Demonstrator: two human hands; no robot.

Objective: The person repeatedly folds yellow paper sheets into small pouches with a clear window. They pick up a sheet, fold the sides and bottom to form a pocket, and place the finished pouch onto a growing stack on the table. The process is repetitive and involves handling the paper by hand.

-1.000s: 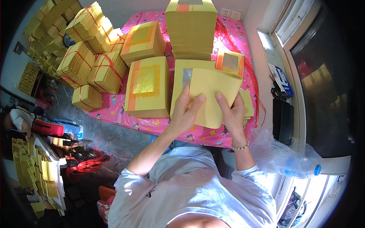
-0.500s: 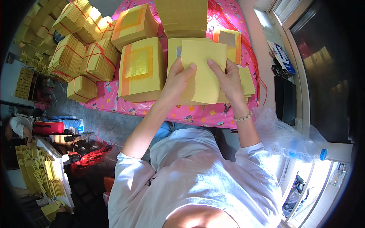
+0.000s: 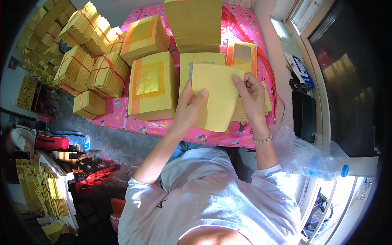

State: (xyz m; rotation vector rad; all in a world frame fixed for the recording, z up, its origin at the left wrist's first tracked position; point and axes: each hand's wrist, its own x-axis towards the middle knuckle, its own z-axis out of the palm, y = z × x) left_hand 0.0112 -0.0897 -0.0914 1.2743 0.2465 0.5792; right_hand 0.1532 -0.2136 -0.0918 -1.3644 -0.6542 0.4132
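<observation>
- Yellow paper is up in front of you, between both hands, over the near side of the table with its pink printed cover; cannot tell if one sheet or several.
- Your left hand grips its left edge, thumb flat on the face, fingers mostly hidden behind.
- Your right hand pinches near the upper right corner, thumb on the face, fingers bent; beaded bracelet on that wrist.
- Paper's lower edge bows; it partly covers a yellow stack behind.
- Left of it: a block with a gold square and an orange band.
- Farther left: bundles tied with red cord.
- Right side of table: loose red strips.
- Beyond your right forearm: clear plastic bag, blue-capped bottle.
</observation>
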